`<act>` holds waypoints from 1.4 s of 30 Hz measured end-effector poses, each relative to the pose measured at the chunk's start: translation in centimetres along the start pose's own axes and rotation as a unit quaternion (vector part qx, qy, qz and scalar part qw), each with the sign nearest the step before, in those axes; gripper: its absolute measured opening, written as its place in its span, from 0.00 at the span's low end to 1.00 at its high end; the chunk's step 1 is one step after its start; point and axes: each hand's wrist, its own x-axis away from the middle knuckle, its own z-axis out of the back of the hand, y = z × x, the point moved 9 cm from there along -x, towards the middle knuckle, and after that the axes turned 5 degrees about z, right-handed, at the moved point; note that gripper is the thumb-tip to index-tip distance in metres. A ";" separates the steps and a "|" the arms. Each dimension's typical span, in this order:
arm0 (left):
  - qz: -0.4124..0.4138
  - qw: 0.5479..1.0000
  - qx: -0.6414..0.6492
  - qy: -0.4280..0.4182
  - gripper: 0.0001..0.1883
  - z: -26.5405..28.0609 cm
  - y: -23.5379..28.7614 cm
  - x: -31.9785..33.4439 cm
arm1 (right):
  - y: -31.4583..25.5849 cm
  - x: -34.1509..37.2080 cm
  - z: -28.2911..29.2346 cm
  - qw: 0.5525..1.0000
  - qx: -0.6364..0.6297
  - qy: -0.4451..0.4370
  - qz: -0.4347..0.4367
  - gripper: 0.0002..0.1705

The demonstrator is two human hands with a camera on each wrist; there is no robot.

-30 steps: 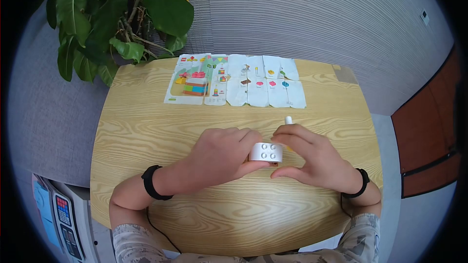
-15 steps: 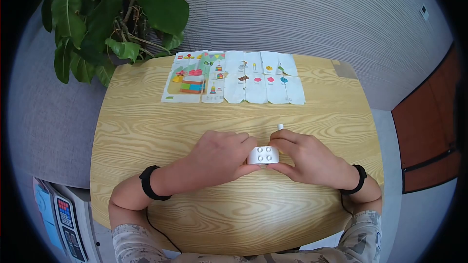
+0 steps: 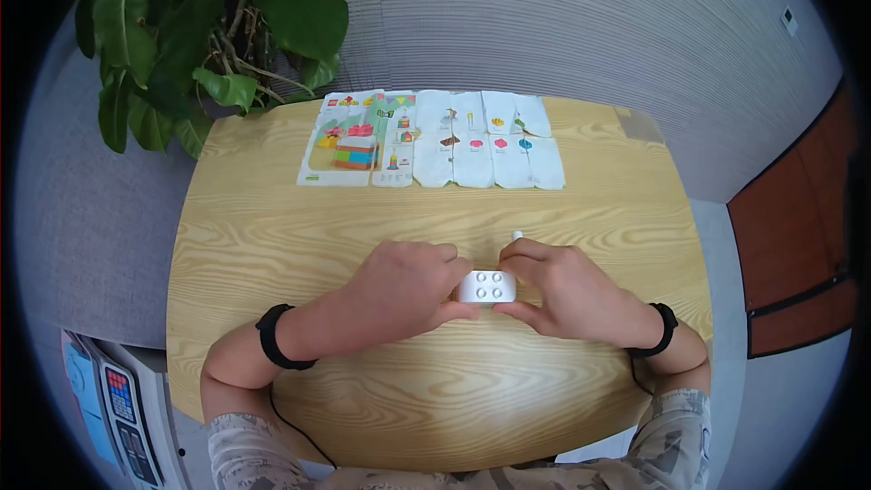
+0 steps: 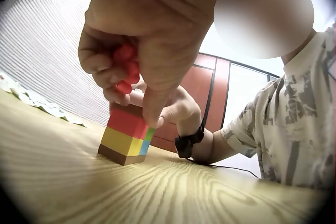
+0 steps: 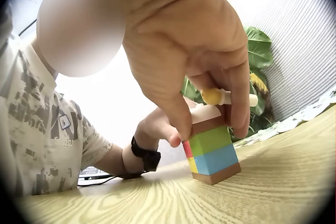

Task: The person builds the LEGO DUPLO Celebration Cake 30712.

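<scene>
- Block stack (image 5: 212,155): upright on the wooden table (image 3: 435,399), in front of the person; brown base, red and yellow toward the left hand, green and blue toward the right.
- White brick (image 3: 487,288): top of the stack, studs upward, long axis running left to right between the hands.
- Left hand (image 3: 408,286): thumb and fingers pinch the stack's left end; a red piece (image 4: 126,69) is tucked in the curled fingers.
- Right hand (image 3: 573,290): pinches the right end, also gripping a yellow-ended white stick (image 5: 224,97), its white tip pointing away from the person.
</scene>
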 end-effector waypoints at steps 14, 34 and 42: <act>-0.021 0.973 0.215 0.085 0.17 2.3 1.8 -0.2 | -0.3 0.0 0.0 1.000 0.019 0.006 -0.002 0.20; -0.068 0.983 0.103 0.139 0.14 2.0 1.7 0.1 | -0.2 0.1 -0.3 0.999 0.031 0.008 -0.001 0.22; -0.082 0.976 0.133 0.152 0.13 3.4 2.3 0.1 | -0.3 0.1 -0.2 0.999 0.031 0.015 0.003 0.23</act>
